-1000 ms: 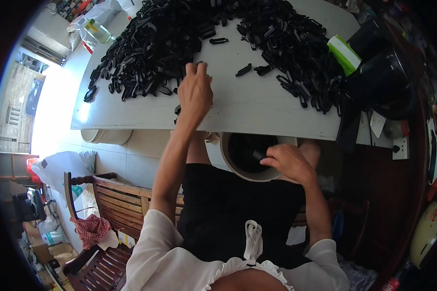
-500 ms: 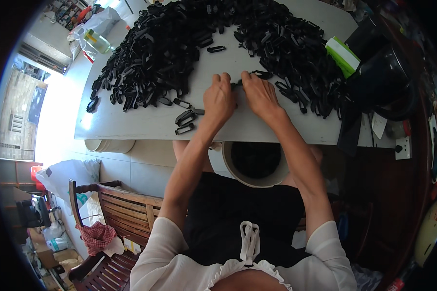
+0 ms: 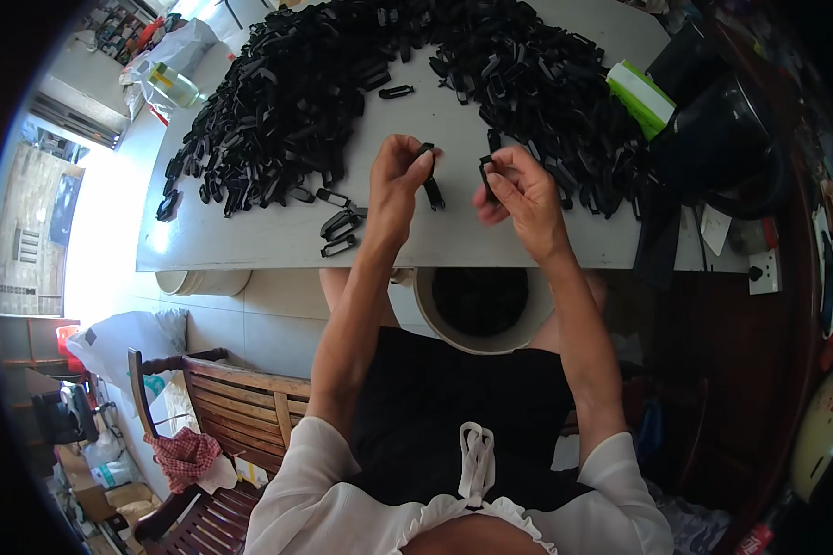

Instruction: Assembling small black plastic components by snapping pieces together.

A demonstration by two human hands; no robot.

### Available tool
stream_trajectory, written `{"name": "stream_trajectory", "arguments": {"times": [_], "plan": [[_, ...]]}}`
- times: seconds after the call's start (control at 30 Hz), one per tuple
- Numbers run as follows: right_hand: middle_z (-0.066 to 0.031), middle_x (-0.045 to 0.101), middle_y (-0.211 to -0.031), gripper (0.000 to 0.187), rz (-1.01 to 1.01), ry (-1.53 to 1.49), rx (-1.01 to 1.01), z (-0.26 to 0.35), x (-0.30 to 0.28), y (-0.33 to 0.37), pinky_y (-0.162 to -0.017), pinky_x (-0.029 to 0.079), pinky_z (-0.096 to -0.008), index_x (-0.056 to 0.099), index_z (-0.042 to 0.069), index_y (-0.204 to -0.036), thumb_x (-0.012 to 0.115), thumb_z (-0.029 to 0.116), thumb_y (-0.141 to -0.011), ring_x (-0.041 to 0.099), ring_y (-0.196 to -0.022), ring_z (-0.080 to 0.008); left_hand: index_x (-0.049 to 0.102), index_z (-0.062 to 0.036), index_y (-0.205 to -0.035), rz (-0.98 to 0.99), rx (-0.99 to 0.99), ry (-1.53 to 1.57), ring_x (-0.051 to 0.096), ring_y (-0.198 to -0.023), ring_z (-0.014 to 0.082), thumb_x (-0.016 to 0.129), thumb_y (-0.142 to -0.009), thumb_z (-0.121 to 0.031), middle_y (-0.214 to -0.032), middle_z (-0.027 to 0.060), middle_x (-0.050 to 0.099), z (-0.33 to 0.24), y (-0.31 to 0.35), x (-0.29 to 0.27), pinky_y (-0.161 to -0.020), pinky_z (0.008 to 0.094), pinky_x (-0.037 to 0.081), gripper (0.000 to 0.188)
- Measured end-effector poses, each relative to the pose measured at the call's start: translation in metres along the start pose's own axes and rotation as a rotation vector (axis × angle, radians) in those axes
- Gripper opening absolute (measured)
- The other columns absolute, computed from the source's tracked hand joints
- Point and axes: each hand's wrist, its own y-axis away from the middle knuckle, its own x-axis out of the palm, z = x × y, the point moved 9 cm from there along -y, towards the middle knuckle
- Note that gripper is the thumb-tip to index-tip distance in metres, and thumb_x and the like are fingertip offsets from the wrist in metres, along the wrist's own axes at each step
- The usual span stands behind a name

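Down near the lap, a round pale bucket (image 3: 482, 305) sits between the knees, dark inside, tucked just under the worktop (image 3: 250, 236) edge. Up from there, both hands are raised over the white surface. The left hand (image 3: 396, 185) pinches a narrow black clip (image 3: 429, 174) between thumb and fingers, its end dangling downward. The right hand (image 3: 520, 190) curls around a second black clip (image 3: 485, 172), close beside the first, not quite touching. A few loose clips (image 3: 341, 227) lie left of the hands. Beyond, a huge heap of black clips (image 3: 315, 83) covers the far worktop, with a green-and-white pack (image 3: 640, 95) at its right.
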Motion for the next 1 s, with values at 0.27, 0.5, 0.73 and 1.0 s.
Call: {"name": "stream_trajectory", "arguments": {"times": [0.27, 0.5, 0.73, 1.0], "plan": [[-0.0016, 0.05, -0.078, 0.024, 0.16, -0.081, 0.052, 0.001, 0.018, 0.022, -0.053, 0.043, -0.0235, 0.05, 0.001, -0.112, 0.051, 0.017, -0.094, 0.048, -0.064, -0.0093, 0.057, -0.0041, -0.096, 0.193, -0.339, 0.337, 0.032, -0.055, 0.006, 0.04, -0.1, -0.028, -0.069, -0.0009, 0.048, 0.01, 0.057, 0.042, -0.05, 0.0201, 0.026, 0.029], [-0.0139, 0.06, -0.086, 0.021, 0.097, 0.824, -0.295, 0.046, 0.03, 0.039, -0.057, 0.046, -0.0371, 0.053, -0.002, -0.106, 0.055, 0.013, -0.09, 0.06, -0.065, -0.0288, 0.056, -0.0055, -0.096, 0.14, -0.235, 0.079, 0.031, -0.055, 0.0037, 0.038, -0.101, -0.023, -0.068, -0.0017, 0.051, 0.002, 0.062, 0.036, -0.049, 0.0188, 0.025, 0.026], [-0.0156, 0.06, -0.069, 0.021, 0.2, 0.816, -0.181, 0.031, 0.036, 0.035, -0.055, 0.045, -0.0401, 0.051, 0.0, -0.102, 0.051, 0.019, -0.093, 0.06, -0.06, -0.0321, 0.054, -0.0066, -0.093, 0.089, -0.221, 0.144, 0.035, -0.059, 0.0036, 0.039, -0.101, -0.023, -0.066, -0.0034, 0.046, 0.005, 0.069, 0.039, -0.051, 0.0186, 0.027, 0.024], [-0.0181, 0.058, -0.063, 0.011, 0.278, 0.901, -0.175, 0.027, 0.043, 0.041, -0.054, 0.044, -0.0427, 0.05, -0.001, -0.09, 0.054, 0.009, -0.087, 0.059, -0.058, -0.0358, 0.052, -0.003, -0.091, 0.096, -0.155, -0.082, 0.034, -0.059, 0.0063, 0.04, -0.101, -0.021, -0.063, -0.0028, 0.041, -0.005, 0.068, 0.034, -0.053, 0.0221, 0.03, 0.024]]}}
